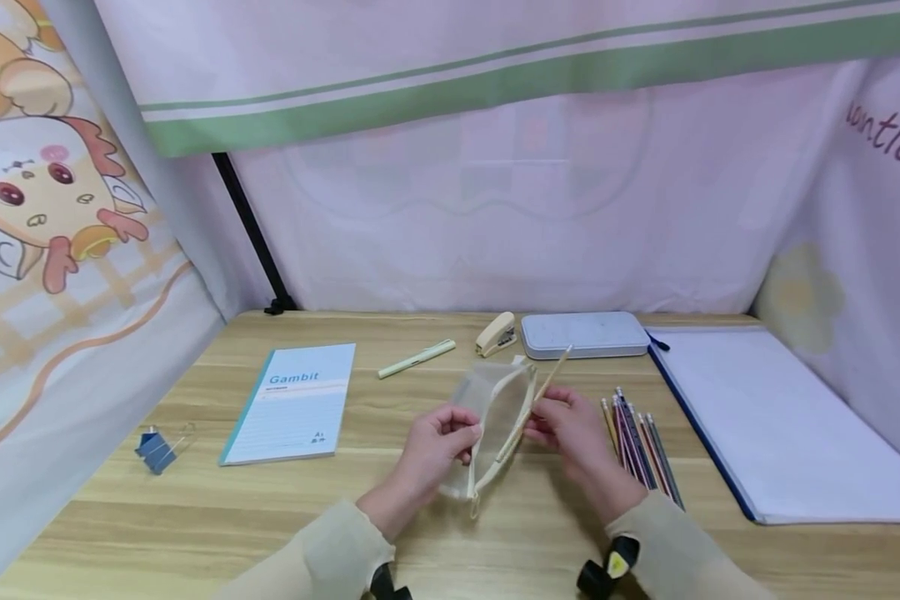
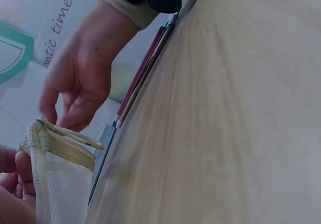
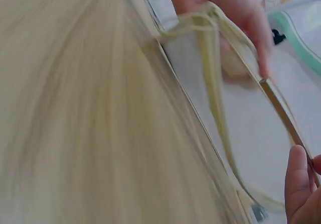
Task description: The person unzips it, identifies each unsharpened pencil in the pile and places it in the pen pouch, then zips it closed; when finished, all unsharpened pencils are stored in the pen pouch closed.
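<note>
From the head camera, a little below the middle of the frame, the left hand (image 1: pixel 437 446) pinches the near edge of a translucent mesh pencil pouch (image 1: pixel 495 417), holding it up off the wooden desk (image 1: pixel 195 517). The right hand (image 1: pixel 570 429) grips a pale wooden pencil (image 1: pixel 543 392) between thumb and fingers, its lower end at the pouch's open zip edge. To the right lies a row of coloured pencils (image 1: pixel 637 446), touching one another, with a white folder (image 1: pixel 780 417) beyond. Toward the upper middle sit a grey case (image 1: pixel 585 333), a stapler (image 1: pixel 496 333) and a green pen (image 1: pixel 416 359); a notebook (image 1: pixel 292 400) and a blue binder clip (image 1: pixel 155 451) lie to the left.

The left wrist view shows the pouch's cream zip band (image 2: pixel 60 146) at lower left, folded over and limp. I judge the pouch light and floppy, best held by that stiffer band.

In the right wrist view, the pencil's shaft (image 3: pixel 281 108) runs down the right side, fingertips (image 3: pixel 301 184) closed on it. It looks stiff and light.
</note>
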The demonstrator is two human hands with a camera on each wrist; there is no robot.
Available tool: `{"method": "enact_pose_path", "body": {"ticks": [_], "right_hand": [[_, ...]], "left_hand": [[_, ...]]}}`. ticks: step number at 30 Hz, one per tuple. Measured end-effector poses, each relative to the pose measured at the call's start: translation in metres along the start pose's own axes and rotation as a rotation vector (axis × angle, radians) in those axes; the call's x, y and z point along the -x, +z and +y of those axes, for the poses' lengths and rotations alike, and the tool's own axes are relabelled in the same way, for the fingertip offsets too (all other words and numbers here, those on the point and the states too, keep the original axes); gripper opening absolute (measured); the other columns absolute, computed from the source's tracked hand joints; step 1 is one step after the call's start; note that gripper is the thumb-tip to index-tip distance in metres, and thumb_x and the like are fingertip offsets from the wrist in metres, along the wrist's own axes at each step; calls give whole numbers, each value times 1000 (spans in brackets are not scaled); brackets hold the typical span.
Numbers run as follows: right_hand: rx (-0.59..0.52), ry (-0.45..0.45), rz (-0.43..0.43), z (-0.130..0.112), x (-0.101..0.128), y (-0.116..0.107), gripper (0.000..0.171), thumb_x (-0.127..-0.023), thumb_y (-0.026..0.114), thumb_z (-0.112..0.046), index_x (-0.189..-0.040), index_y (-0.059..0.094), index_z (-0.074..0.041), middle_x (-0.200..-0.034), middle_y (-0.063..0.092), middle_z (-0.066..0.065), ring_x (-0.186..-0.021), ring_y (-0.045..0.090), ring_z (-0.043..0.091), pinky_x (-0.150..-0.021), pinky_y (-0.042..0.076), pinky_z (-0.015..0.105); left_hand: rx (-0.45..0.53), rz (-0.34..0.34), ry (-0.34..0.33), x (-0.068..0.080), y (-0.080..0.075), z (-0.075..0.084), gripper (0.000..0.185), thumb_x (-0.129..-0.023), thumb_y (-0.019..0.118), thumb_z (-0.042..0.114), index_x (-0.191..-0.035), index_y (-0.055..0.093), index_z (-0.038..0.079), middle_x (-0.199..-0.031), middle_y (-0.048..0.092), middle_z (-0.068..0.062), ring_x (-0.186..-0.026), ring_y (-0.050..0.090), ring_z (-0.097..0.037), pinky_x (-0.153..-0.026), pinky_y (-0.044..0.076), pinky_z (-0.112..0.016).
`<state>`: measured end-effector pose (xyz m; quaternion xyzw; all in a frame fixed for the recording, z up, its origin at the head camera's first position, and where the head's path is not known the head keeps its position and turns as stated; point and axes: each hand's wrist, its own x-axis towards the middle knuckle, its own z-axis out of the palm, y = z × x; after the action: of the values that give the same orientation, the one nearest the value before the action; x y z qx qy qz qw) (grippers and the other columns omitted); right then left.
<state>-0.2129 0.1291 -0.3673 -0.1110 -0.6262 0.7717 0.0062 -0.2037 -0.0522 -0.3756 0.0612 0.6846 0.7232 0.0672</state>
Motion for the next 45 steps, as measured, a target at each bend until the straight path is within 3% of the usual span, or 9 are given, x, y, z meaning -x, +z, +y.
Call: {"method": "enact_pose_path", "body": {"ticks": [13, 29, 35, 40, 45], "right_hand": [[-17, 44, -75, 22, 13, 34, 31, -78, 55, 7, -107, 43, 7, -61, 58, 6, -54, 59, 10, -51, 53, 21], [9, 86, -106, 27, 14, 36, 31, -83, 56, 4, -110, 41, 8, -66, 58, 8, -58, 60, 10, -55, 55, 22], [36, 71, -78, 17, 13, 21, 39, -85, 57, 2, -118, 39, 11, -79, 60, 13, -66, 61, 13, -63, 55, 22], [73, 38, -94, -7, 13, -8, 45, -86, 53, 5, -125, 32, 12, -78, 62, 8, -66, 61, 10, -63, 54, 20], [245, 7, -160, -25, 15, -52, 44, -89, 52, -1, -126, 33, 13, -80, 63, 6, -71, 63, 10, -68, 55, 23]], "left_hand": [[26, 12, 40, 0, 6, -3, 20, -81, 62, -2, -98, 59, -13, -71, 56, 1, -60, 51, -8, -54, 45, -17], [37, 16, 30, 1, 6, -3, 19, -82, 61, -3, -97, 58, -13, -71, 57, 0, -60, 51, -7, -53, 45, -16], [41, 30, 16, 1, 6, 0, 19, -82, 62, -1, -97, 58, -12, -71, 55, 0, -58, 49, -7, -53, 44, -16], [45, 46, 8, 1, 4, 2, 20, -82, 62, -1, -98, 58, -12, -71, 54, 0, -57, 49, -7, -53, 44, -16], [49, 49, 14, 3, 2, 3, 22, -82, 62, -1, -100, 58, -13, -72, 55, 0, -58, 48, -8, -52, 44, -16]]}}
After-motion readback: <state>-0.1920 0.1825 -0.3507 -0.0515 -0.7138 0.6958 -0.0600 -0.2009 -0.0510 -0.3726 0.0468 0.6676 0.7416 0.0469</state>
